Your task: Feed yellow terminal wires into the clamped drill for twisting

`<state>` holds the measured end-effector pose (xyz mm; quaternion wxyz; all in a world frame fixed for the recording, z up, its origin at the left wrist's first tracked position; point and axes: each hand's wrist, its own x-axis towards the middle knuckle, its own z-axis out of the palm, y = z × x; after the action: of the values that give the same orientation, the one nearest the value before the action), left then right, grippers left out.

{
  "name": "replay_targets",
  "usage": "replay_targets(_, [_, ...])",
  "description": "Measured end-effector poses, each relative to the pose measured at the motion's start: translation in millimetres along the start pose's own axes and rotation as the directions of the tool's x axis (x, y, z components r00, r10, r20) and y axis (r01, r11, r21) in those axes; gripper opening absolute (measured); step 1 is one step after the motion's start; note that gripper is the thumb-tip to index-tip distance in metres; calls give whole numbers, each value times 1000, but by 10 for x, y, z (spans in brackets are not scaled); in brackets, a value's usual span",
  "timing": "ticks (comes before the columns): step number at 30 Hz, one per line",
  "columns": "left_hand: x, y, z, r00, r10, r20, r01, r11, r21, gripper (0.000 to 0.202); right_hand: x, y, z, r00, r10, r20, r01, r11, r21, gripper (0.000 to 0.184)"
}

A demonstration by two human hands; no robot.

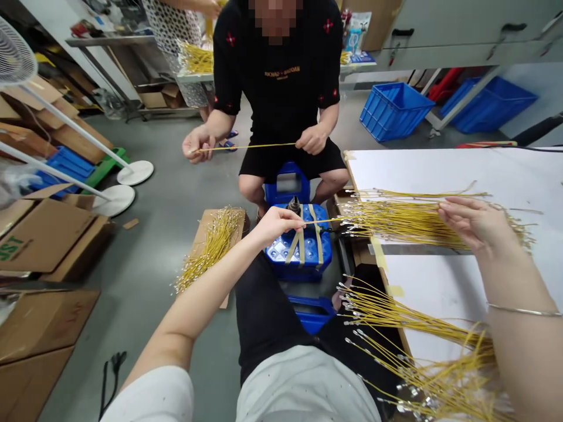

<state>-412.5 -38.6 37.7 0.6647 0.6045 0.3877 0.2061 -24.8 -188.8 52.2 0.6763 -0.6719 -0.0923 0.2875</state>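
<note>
**Q:** Largest item first?

**A:** A white bench (444,170) fills the right side. Just beside its left edge stands a blue plastic stool (299,258), with tan tape strips across its top and a small black fitting (294,205) at its far side.

**Q:** Anyone else present?

**A:** One seated co-worker (277,76) in a black shirt, facing across the stool, with a separate wire (246,146) held straight between both hands.

**Q:** Where are the yellow wires?

**A:** In three lots. The first bundle (409,220) lies across the bench near its left edge. The second bundle (417,351) spills over that same edge toward the near end. The third bundle (213,249) lies on a cardboard sheet (201,231) left of the stool.

**Q:** Left hand?

**A:** The left hand (277,225) is above the stool, its fingers (295,218) pinched together on one wire (323,221), which runs right into the first bundle.

**Q:** Right hand?

**A:** The right hand (477,223) lies over the first bundle, its fingers (457,208) apart, clamped on nothing.

**Q:** Smallest entries?

**A:** A thin metal bracelet (523,309) on the right wrist, then small metal terminals (352,305) on the wire ends.
</note>
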Motion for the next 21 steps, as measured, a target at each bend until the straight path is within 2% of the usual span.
replay_targets(5, [98,-42,-243,999,-24,-37,24,1000,3,10,28,109,296,999,17,34,-18,999,43,26])
replay_targets(10, [307,-66,-410,996,-35,-81,39,998,57,9,115,206,489,999,-4,40,2,999,37,23])
replay_targets(15, [521,-59,-475,997,-5,-76,15,992,126,5,196,256,608,1000,-25,12,25,1000,5,23])
replay_targets(21, [662,-83,-501,996,51,-78,-34,977,212,8,321,296,657,999,-53,11,54,998,-38,29])
